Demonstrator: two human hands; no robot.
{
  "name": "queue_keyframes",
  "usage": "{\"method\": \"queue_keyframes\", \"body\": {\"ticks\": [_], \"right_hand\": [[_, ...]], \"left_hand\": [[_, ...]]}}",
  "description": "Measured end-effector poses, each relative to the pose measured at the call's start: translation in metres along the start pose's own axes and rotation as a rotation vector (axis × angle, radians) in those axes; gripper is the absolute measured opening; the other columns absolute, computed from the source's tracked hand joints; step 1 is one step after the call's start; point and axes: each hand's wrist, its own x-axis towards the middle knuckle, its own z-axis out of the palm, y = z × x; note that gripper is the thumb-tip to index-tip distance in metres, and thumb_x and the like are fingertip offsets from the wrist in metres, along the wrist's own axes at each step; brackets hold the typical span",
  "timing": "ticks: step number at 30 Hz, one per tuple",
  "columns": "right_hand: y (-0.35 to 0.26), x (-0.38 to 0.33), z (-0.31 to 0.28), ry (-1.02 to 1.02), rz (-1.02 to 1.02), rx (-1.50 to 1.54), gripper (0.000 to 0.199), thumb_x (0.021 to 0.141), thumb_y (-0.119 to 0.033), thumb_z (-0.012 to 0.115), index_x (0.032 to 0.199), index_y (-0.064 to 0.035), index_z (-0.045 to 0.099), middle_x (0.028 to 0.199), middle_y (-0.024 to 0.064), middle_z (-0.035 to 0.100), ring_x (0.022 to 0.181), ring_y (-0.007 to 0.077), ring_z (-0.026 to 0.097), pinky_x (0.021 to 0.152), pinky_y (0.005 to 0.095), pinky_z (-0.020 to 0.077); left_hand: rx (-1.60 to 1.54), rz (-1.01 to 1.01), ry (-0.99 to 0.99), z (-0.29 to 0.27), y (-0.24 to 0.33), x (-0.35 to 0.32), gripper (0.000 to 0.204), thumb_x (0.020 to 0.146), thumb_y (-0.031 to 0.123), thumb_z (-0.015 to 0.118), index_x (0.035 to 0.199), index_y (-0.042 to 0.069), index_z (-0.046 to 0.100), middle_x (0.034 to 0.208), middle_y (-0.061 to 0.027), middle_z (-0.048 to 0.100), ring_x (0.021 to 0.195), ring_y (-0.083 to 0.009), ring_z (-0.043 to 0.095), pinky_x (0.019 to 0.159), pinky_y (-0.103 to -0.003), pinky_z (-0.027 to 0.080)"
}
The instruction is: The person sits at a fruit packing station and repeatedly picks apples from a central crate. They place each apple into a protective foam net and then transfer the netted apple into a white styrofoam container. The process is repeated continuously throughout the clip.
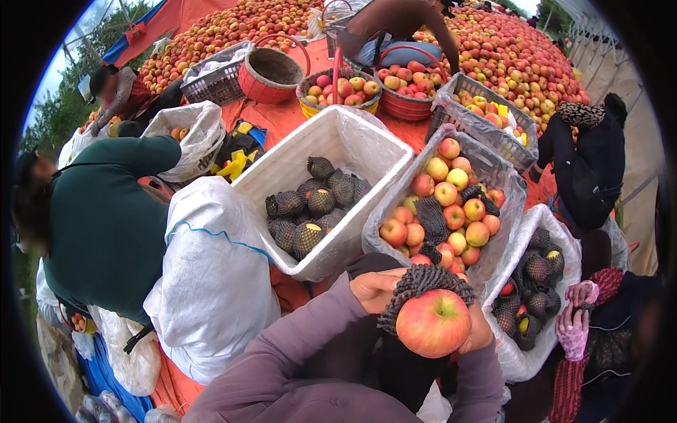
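In front of me a red and yellow apple (434,326) faces stem-end up, with a black foam net sleeve (416,285) bunched around its far side. My left hand (375,289) pinches the sleeve's left edge. My right hand (478,330) is closed round the apple's right side; some of its fingers are hidden behind the fruit. Just beyond, a plastic-lined crate (513,204) holds bare apples with several loose black nets on top. Left of it stands a white foam box (247,173) with netted apples in a heap on its bottom.
A stuffed white sack (211,289) stands at my left beside a person in dark green (106,218). On my right, a white lined box (518,363) holds netted apples, near another person's gloved hands (575,321). Apple-filled baskets (405,106) and large apple piles (508,63) lie farther back.
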Motion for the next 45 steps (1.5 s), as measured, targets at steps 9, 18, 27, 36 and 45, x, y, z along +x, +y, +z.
{"method": "queue_keyframes", "body": {"ticks": [9,18,27,36,45], "right_hand": [[-0.018,0.014,-0.006,0.035,0.015,-0.048,0.096,0.060,-0.023,0.082,0.135,0.0034,0.029,0.129,0.0112,0.043,0.121,0.0199,0.042,0.103,0.0348,0.0321],[0.013,0.064,0.006,0.364,-0.804,-1.321,0.069,0.062,-0.003,0.070,0.125,-0.0124,0.044,0.121,0.0142,0.044,0.106,0.0351,0.051,0.084,0.0402,0.0458],[0.038,0.094,-0.180,0.448,-0.025,-1.682,0.025,0.072,-0.008,0.060,0.097,-0.0071,0.062,0.098,0.0127,0.060,0.088,0.0323,0.058,0.075,0.0418,0.0469],[0.054,0.089,-0.188,0.605,0.037,-1.281,0.012,0.072,-0.015,0.062,0.078,-0.0043,0.061,0.075,0.0104,0.064,0.074,0.0289,0.062,0.067,0.0394,0.0483],[0.078,0.084,-0.199,0.584,-0.014,-1.702,0.018,0.072,-0.019,0.066,0.081,-0.0042,0.062,0.083,0.0139,0.062,0.082,0.0310,0.061,0.072,0.0411,0.0477]], "left_hand": [[1.123,0.542,0.656,0.035,0.016,0.001,0.015,0.072,-0.002,0.062,0.068,0.004,0.049,0.063,0.0019,0.051,0.055,-0.0090,0.044,0.053,-0.024,0.037],[0.253,0.637,0.377,0.011,0.016,-0.002,0.054,0.091,0.039,0.049,0.130,0.004,0.041,0.130,-0.0125,0.047,0.120,-0.0262,0.045,0.103,-0.043,0.035],[1.318,0.498,1.409,-0.165,0.184,-0.104,0.058,0.070,0.019,0.076,0.113,-0.006,0.046,0.102,-0.0153,0.057,0.085,-0.0192,0.058,0.074,-0.029,0.049],[1.296,0.395,0.882,-0.057,0.104,0.018,0.021,0.086,0.009,0.058,0.104,-0.001,0.057,0.074,-0.0021,0.057,0.062,-0.0051,0.052,0.053,-0.017,0.038],[1.091,0.156,0.564,-0.009,0.045,0.097,0.013,0.086,0.007,0.057,0.096,-0.001,0.054,0.069,-0.0018,0.057,0.053,-0.0047,0.049,0.043,-0.018,0.037]]}}
